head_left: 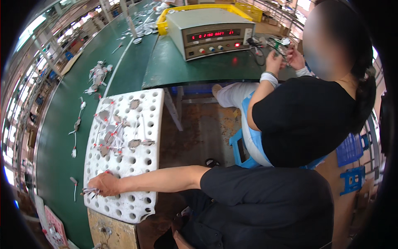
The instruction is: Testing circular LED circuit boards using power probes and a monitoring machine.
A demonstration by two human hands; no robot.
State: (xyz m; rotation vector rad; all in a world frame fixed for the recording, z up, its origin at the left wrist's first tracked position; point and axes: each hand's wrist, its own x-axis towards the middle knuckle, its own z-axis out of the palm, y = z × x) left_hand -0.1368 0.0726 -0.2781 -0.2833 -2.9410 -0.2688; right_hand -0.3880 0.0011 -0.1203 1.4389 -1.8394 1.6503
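Note:
My right hand [105, 183] reaches out to the left over a white foam board [124, 205] full of round holes. Its fingers are closed around several thin pale wire leads [91, 191], whose ends stick out past the fingertips. Farther up the board, grey disc-like parts with white leads and red bits [108, 139] lie in a loose pile. A single grey part [134, 103] sits apart near the board's far end. Of my left arm only a strip of skin [180, 240] shows at the lower edge; its fingers are hidden.
A long green table [58, 137] runs along the left, with strung parts [77, 124] on it. Beyond stands a bench meter [211, 35] with a red display, before a yellow tray [161, 25]. A co-worker [298, 120] sits ahead on a blue stool [237, 149], handling wired parts.

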